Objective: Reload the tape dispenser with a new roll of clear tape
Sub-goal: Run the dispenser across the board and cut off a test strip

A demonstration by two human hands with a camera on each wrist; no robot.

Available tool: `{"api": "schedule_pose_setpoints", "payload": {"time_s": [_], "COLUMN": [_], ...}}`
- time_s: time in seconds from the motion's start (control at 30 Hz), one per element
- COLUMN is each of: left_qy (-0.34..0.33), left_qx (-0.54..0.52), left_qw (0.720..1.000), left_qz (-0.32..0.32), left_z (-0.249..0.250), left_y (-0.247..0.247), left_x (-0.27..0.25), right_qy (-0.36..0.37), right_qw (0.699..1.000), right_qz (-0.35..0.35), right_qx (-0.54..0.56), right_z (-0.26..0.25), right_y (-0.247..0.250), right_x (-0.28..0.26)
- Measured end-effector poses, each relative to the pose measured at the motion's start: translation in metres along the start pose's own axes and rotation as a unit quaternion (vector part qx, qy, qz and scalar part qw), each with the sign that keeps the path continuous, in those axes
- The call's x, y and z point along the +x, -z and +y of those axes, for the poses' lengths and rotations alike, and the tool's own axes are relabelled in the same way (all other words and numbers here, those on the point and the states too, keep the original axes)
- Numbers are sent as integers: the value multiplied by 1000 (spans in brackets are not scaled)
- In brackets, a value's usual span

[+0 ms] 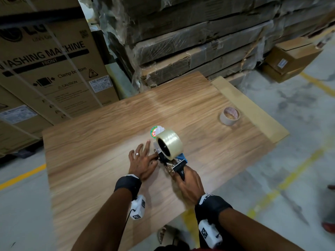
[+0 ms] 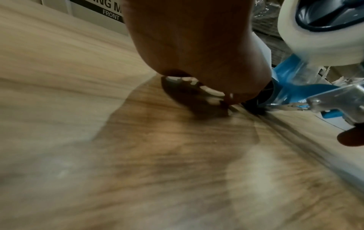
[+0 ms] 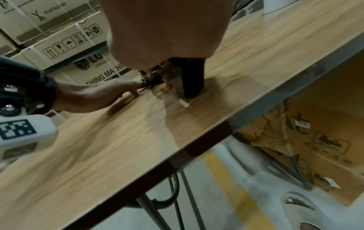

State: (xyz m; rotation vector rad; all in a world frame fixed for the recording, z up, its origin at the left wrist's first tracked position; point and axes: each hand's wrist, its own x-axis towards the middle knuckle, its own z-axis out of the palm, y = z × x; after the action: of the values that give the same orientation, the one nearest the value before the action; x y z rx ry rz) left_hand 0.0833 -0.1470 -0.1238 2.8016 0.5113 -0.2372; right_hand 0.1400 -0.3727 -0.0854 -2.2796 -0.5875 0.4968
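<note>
The tape dispenser (image 1: 170,160) sits at the centre of the desk (image 1: 94,142), a clear tape roll (image 1: 169,143) mounted on it. The right hand (image 1: 190,183) wraps its fingers round the handle; the left hand (image 1: 142,160), fingers spread flat, touches the dispenser's front. An empty core (image 1: 229,115) lies at right.

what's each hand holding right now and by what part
Right hand grips the tape dispenser by its black handle. Left hand holds nothing, fingers spread flat on the table.
</note>
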Motion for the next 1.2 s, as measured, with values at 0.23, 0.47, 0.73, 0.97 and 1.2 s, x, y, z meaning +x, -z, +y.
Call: {"api": "schedule_pose_setpoints", "payload": {"time_s": [0.23, 0.47, 0.73, 0.97, 1.2], "left_qy": [7, 11, 24, 38, 74], "left_qx": [10, 1, 3, 20, 22], "left_qw": [1000, 1000, 999, 998, 993], "left_qz": [-16, -21, -32, -45, -84], "left_z": [-4, 2, 5, 11, 27], "left_y": [-1, 4, 12, 13, 5], "left_x": [-2, -4, -4, -4, -7], "right_qy": [-57, -105, -99, -101, -104], "right_qw": [994, 988, 986, 984, 984], "right_qz": [-65, -86, -91, -108, -124], "right_qx": [-72, -74, -99, -97, -76], "right_z": [1, 8, 14, 23, 24], "right_y": [1, -9, -3, 3, 13], "right_x": [10, 17, -4, -21, -38]}}
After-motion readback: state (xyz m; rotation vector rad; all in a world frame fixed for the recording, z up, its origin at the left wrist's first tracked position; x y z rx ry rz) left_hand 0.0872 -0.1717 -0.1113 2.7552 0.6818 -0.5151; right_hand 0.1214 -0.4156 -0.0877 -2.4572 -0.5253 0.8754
